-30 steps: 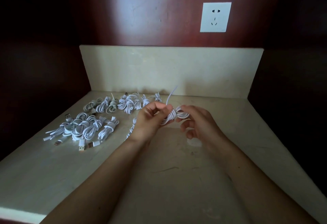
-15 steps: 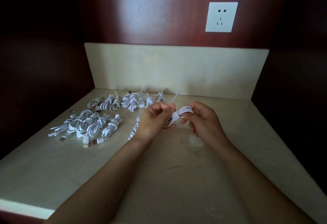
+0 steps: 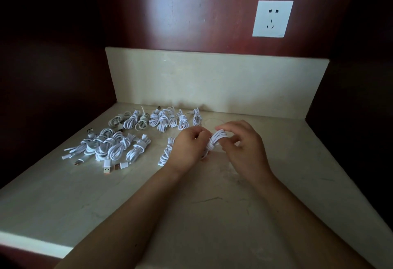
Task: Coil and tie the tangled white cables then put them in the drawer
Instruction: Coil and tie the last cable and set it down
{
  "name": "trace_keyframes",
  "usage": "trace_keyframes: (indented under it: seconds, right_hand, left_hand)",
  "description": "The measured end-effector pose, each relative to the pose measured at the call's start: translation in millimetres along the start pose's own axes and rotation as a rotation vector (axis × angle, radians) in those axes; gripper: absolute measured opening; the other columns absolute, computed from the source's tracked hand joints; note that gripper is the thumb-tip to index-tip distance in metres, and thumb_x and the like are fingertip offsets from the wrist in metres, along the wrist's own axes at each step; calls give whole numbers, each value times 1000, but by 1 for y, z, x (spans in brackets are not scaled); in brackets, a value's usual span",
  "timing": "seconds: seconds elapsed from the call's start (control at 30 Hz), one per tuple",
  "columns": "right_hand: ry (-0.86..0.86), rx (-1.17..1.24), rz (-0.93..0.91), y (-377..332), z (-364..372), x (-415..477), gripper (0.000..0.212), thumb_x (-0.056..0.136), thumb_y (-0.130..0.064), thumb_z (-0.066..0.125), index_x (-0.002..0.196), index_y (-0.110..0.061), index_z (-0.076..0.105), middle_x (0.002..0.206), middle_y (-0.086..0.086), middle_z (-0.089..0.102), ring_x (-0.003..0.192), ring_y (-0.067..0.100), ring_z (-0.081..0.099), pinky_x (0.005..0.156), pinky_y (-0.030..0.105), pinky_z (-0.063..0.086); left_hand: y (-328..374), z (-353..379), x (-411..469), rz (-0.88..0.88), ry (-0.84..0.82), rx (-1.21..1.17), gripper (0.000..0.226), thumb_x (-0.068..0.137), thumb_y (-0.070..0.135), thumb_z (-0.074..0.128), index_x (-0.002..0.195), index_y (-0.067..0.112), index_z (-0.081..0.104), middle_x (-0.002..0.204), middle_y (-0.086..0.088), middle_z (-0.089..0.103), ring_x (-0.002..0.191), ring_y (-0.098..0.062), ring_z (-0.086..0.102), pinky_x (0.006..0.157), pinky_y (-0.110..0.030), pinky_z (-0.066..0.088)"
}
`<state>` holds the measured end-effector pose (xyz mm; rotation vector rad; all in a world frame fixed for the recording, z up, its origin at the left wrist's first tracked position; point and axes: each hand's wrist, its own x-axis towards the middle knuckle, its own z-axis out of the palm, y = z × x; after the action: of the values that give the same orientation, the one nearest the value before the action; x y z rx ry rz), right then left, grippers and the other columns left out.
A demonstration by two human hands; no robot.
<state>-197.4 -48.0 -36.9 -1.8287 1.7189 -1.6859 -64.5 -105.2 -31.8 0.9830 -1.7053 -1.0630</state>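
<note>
Just above the counter, the left hand and right hand, close together, both pinch one coiled white cable, while tied cable bundles lie further left.

Single view, head-worn, wide-angle. It looks from above the near edge of the counter, facing forward and down toward the pale upstand and the wall socket on the back wall. Close range: both forearms enter from the bottom edge. The left hand and right hand sit near frame centre. Dark side panels close the frame left and right.
</note>
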Motion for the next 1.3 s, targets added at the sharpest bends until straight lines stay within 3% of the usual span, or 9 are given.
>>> trace_keyframes:
  seconds: [0.2,0.3,0.5,0.6,0.67,0.87,1.07,1.2,1.3]
  right_hand:
    - [0,109,49,-7,6,-2,27,83,-4,63,91,-28,72,88,-17,67,79,8,63,66,27,52]
    - [-43,122,79,-11,9,-3,35,86,-4,63,84,-38,67,84,-22,67,82,5,63,62,24,49]
    - [-108,7,46,-10,7,-5,13,89,-12,63,85,-22,68,82,-15,68,73,1,59,63,19,46]
    - [-256,177,202,-11,5,-3,9,91,-10,63,87,-17,66,77,-2,65,70,10,61,51,29,51]
    - [-348,290,303,-13,2,-1,14,92,-7,62,85,-17,67,72,4,63,65,10,60,45,26,49]
    - [-460,459,363,-15,-7,0,11,95,-8,58,95,-10,69,72,-6,65,66,6,61,48,25,50]
    - [-481,636,499,-18,-10,1,16,90,-14,58,100,-9,69,90,5,68,66,15,62,46,27,48]
    - [-341,586,499,-18,-7,0,11,95,-4,56,105,-8,59,83,4,66,58,15,62,43,27,49]
    - [-205,483,398,-12,-5,0,14,92,-1,62,93,-10,52,70,-2,65,55,18,60,43,28,49]
  left_hand:
    - [-3,4,1,16,29,64,26,93,13,43,74,4,59,55,4,50,54,-16,48,54,-31,41]
    - [-3,1,3,14,59,85,27,92,12,43,72,3,58,56,3,49,56,-17,48,55,-31,39]
    - [-1,-4,4,14,85,131,27,91,10,45,68,6,59,56,4,51,54,-9,46,53,-27,38]
    - [-4,-7,8,6,113,100,26,90,11,50,67,19,60,57,8,54,53,-2,47,55,-21,38]
    - [-5,-8,10,-10,137,34,16,90,15,55,77,16,64,57,9,52,53,-6,47,57,-25,39]
    - [-6,-11,13,-5,130,-132,15,93,19,62,90,5,63,63,-3,52,50,-9,44,50,-24,37]
    - [-4,-10,13,15,93,-227,18,95,21,62,80,11,58,50,9,49,38,1,41,40,-12,33]
    - [-4,-11,12,30,105,-204,17,94,21,63,78,15,62,47,14,48,38,2,40,40,-11,32]
    - [-2,-10,9,54,34,-212,14,97,17,59,85,11,65,45,14,44,36,0,35,37,-14,31]
